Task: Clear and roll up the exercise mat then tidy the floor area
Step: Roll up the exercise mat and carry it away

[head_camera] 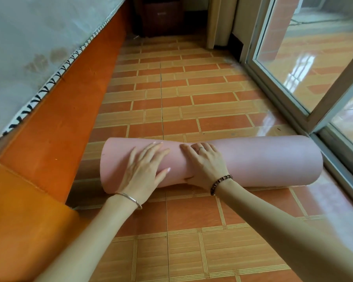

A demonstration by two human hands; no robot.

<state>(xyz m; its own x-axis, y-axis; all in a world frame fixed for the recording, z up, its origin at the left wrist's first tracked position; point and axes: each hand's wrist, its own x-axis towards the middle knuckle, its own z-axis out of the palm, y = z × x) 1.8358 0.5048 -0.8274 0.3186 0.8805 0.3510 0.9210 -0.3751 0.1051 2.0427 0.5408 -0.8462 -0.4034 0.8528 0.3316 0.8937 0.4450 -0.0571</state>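
**Rolled Pink Mat Pinned Crosswise Under Two Flat Hands**

Largest first: tiled floor (192,94) in orange and tan bricks, running near to far down a narrow strip. Along the left, an orange bed frame (69,123) topped by a pale mattress (29,47). Along the right, a sliding glass door (314,64) in its track. At the far end, a dark cabinet (161,17), too dim for detail.

Across the strip, at middle distance: the pink exercise mat (263,161), rolled into a fat tube and lying on the tiles. Long axis left to right, left end just beside the bed frame, right end near the door track. Smooth, matte and plain. Loosely wound, flaring wide at the left end and pinched at the waist. No flat stretch of mat visible on the floor; by judgement, rolled to the end.

On that waist: left hand (143,171) and right hand (206,165), side by side, both flat with fingers straight and spread, pressing down and gripping nothing. Reached in from the near side, fingers pointing far, squarely across the roll's axis. Left hand nearer the loose left end, right hand about mid-length, with the long right part unsupported. Likely next: tightening or lifting, calling for a wider spread of the hands along the tube.

Smallest: a silver bangle (130,199) on the left wrist, a dark bead bracelet (218,183) on the right, a ring (200,148) on a right finger.
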